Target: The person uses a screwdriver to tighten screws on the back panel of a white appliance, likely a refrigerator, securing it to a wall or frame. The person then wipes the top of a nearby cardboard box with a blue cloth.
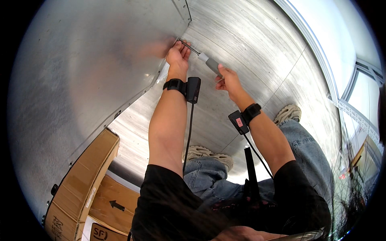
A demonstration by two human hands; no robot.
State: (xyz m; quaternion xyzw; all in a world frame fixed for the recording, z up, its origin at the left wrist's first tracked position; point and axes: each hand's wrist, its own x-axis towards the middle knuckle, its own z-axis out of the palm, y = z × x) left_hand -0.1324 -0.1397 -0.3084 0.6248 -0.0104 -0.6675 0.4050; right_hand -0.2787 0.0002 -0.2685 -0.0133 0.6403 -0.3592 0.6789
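A screwdriver [211, 64] with a grey handle and a thin dark shaft slants toward the lower side edge of a large metal panel [108, 60]. My right hand [230, 80] is closed on the back end of its handle. At the far end of the shaft, my left hand [179, 55] has its thumb and fingers closed around the tip, right against the panel's edge. Whether a screw sits between those fingers is hidden. Both wrists carry black straps with small black boxes and cables.
Cardboard boxes [76, 193] stand at the lower left beside the panel. Light grey wood-look floor [249, 44] spreads beneath my hands. White framed panels [321, 32] line the right side. My shoes [288, 113] and jeans-clad legs are close below.
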